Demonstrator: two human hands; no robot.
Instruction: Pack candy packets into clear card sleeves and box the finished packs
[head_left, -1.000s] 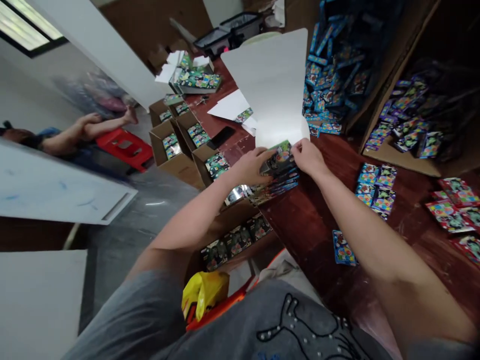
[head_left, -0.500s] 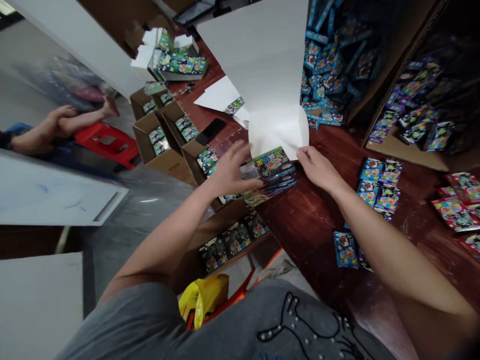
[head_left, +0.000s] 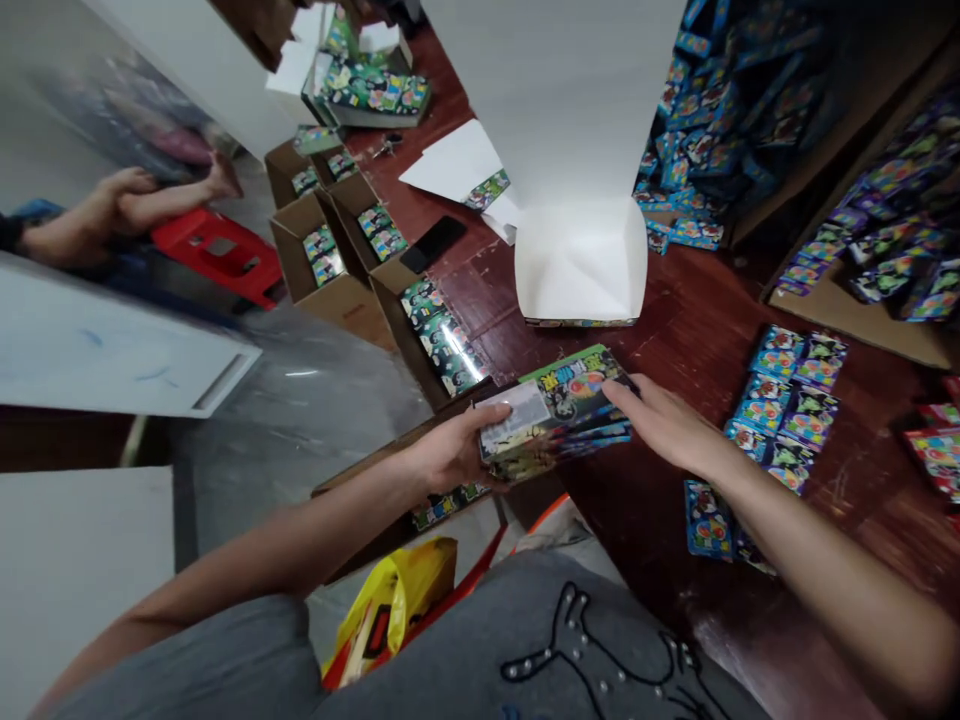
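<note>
A stack of card packs (head_left: 559,410) sits in the middle of the frame, held between both hands just above the near left edge of the dark red table (head_left: 637,500). The left hand (head_left: 450,455) grips the stack's left end, fingers curled under it and the thumb pressed on the top pack. The right hand (head_left: 664,425) closes on the right end, fingers laid along the top and side. The top pack has a green border and a silvery panel near the left thumb.

Just beyond the stack, toward the top of the frame, stands an open white box (head_left: 581,260) with its tall lid raised. A black phone (head_left: 433,243) lies on the table to its left. Open cardboard boxes (head_left: 330,270) holding more packs line the table's left edge. To the right of the right hand, blue packs (head_left: 787,400) lie in small rows on the table, and a heap of similar packs (head_left: 705,130) fills the upper right. At the lower centre a yellow bag (head_left: 390,610) shows by the person's grey shirt. At the far left, another person's arm (head_left: 120,205) rests near a red stool (head_left: 221,255).
</note>
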